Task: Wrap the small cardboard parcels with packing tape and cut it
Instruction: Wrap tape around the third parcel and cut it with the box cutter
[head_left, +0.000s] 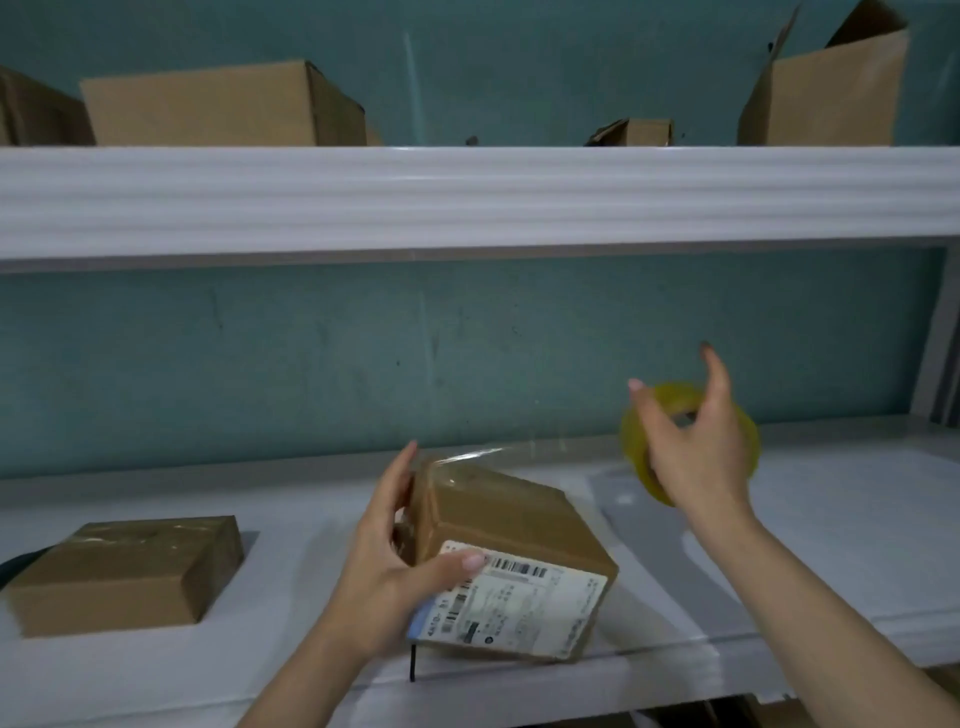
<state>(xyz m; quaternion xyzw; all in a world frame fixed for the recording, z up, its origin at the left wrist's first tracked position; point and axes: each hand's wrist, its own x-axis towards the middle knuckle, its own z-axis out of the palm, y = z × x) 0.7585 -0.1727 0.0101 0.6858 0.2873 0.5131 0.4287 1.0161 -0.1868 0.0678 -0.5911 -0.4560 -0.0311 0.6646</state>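
Left grip (387, 558) on parcel (498, 514), right grip (698, 447) holds tape (636, 460)

2 parcels (498, 519) (124, 571), 1 tape roll (635, 453), 4 boxes (208, 109) (31, 111) (647, 132) (826, 98) up top.

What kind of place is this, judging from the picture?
Probably a parcel packing or storage room: cardboard boxes on the upper shelf, a parcel with a shipping label, and a tape roll in the right hand.

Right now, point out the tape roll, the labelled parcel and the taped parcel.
tape roll (636, 457), head view, yellow rim.
labelled parcel (498, 514), head view, brown top face.
taped parcel (140, 545), head view, top face.
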